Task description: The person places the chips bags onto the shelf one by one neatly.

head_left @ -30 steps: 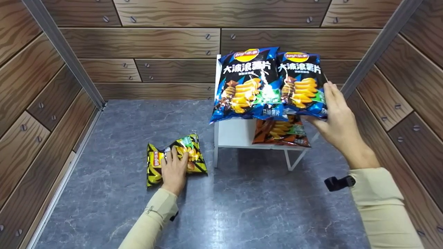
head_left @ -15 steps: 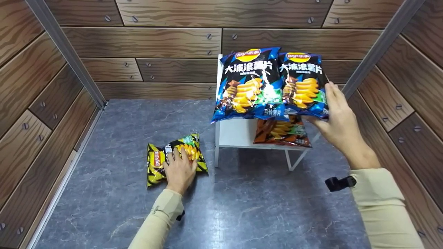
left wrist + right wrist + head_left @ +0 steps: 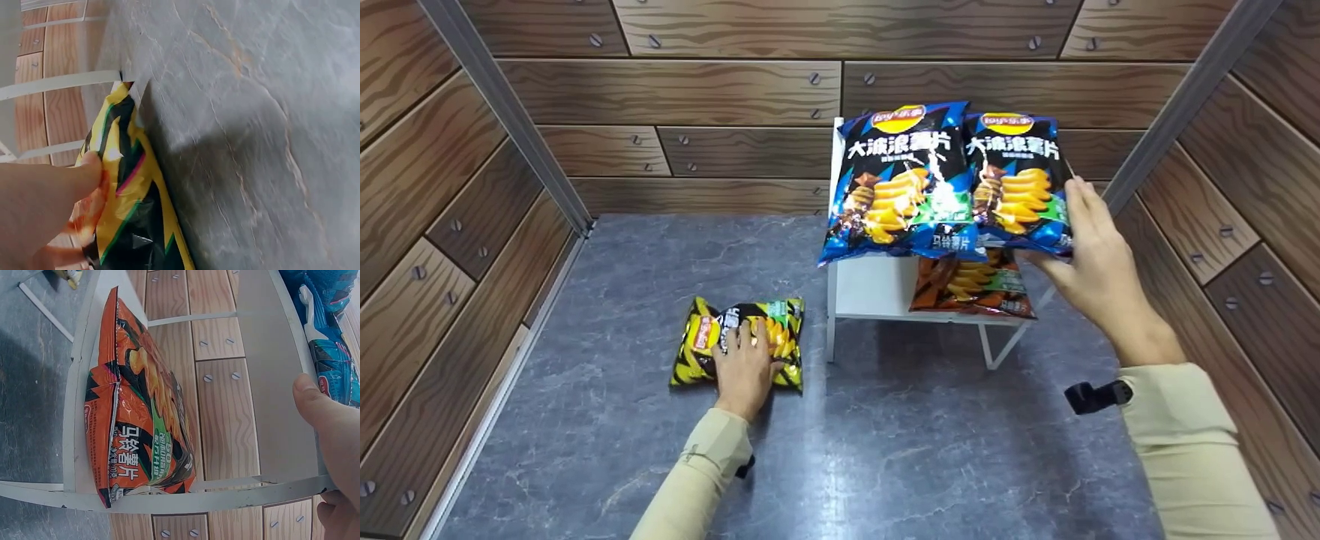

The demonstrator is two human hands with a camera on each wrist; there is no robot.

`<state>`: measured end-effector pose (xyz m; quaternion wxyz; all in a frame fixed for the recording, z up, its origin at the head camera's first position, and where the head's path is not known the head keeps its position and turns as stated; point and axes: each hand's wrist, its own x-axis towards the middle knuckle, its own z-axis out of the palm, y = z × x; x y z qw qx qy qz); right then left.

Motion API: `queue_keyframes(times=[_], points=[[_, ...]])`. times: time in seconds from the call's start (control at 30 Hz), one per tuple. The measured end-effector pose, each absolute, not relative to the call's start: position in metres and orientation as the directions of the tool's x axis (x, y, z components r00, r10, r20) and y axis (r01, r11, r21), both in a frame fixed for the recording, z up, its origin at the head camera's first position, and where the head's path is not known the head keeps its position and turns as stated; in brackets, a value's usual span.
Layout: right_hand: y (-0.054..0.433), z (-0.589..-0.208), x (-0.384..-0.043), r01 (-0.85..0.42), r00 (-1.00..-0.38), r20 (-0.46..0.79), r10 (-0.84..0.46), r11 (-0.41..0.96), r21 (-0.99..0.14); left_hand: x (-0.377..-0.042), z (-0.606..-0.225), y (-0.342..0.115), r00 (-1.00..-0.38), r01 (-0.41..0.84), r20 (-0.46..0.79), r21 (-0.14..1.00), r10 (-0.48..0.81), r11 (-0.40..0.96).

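Note:
My left hand (image 3: 744,375) rests on a yellow-and-black bag of potato chips (image 3: 697,364) lying flat on the grey marbled surface. Its fingers spread over the front, and in the left wrist view the thumb touches the bag (image 3: 132,185) near one edge. At the right, my right hand (image 3: 1102,262) grips the corner of a white two-level rack (image 3: 874,289), its thumb at the upper shelf's edge in the right wrist view. Two blue-and-black chip bags, a left one (image 3: 896,180) and a right one (image 3: 1016,180), lie side by side on top.
An orange bag of chips (image 3: 140,422) lies on the rack's lower shelf, partly hidden in the head view. Wood-patterned walls (image 3: 675,90) enclose the grey surface (image 3: 645,255) at the back and both sides.
The yellow-and-black bag has turned from a slant to nearly level beneath my left hand. That hand went right, then slightly back left. My right hand has stayed on the rack.

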<state>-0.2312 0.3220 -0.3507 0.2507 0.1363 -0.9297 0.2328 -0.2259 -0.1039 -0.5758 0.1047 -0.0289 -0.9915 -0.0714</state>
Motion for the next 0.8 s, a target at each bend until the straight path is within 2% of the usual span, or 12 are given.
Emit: queue_keyframes(times=[0.3, 0.6, 0.8], points=[[0.321, -0.349, -0.231, -0.360, -0.847, 0.515, -0.132, 0.855, -0.373, -0.222, -0.570, -0.123, -0.954, 0.243, 0.222, 0.167, 0.203, 0.956], [0.322, -0.350, -0.231, -0.356, -0.845, 0.518, -0.131, 0.860, -0.365, -0.220, -0.575, -0.140, -0.879, 0.376, 0.369, 0.143, 0.303, 0.915], [0.322, -0.350, -0.231, -0.374, -0.833, 0.535, -0.140, 0.855, -0.360, -0.219, -0.569, -0.153, -0.865, 0.444, 0.363, 0.230, 0.347, 0.866]])
